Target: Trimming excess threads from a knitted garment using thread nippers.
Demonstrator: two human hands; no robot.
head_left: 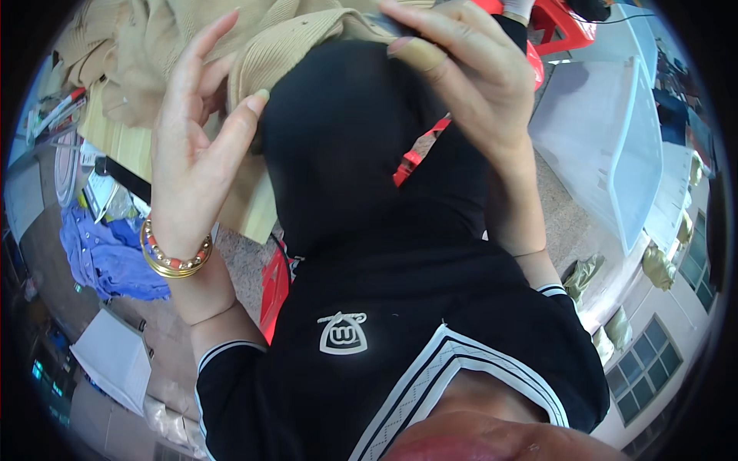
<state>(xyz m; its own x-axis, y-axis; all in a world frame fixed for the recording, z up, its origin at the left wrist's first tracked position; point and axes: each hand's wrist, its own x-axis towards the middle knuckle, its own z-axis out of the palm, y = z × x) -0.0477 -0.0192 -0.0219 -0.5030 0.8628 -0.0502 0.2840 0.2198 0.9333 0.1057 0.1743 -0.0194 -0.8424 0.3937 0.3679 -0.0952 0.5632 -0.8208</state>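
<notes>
A black garment [346,154] hangs in front of my chest, its top held up at face height. My right hand [469,77] is closed over its upper right edge, fingers curled across the top. Wearing gold and bead bracelets at the wrist, my left hand [192,146] is raised at the garment's left side with its fingers spread; only the thumb tip touches the edge of the black cloth. Directly behind lies a beige ribbed knit sweater [177,38], one cuff draped against the top of the black garment. A red strap [411,161] shows beside the cloth.
The sweater rests on a wooden table [123,142]. A blue cloth [108,257] lies on the floor at left, with a white box [115,357] below it. A red plastic stool [273,288] stands under the table. A clear plastic bin [607,131] is at right.
</notes>
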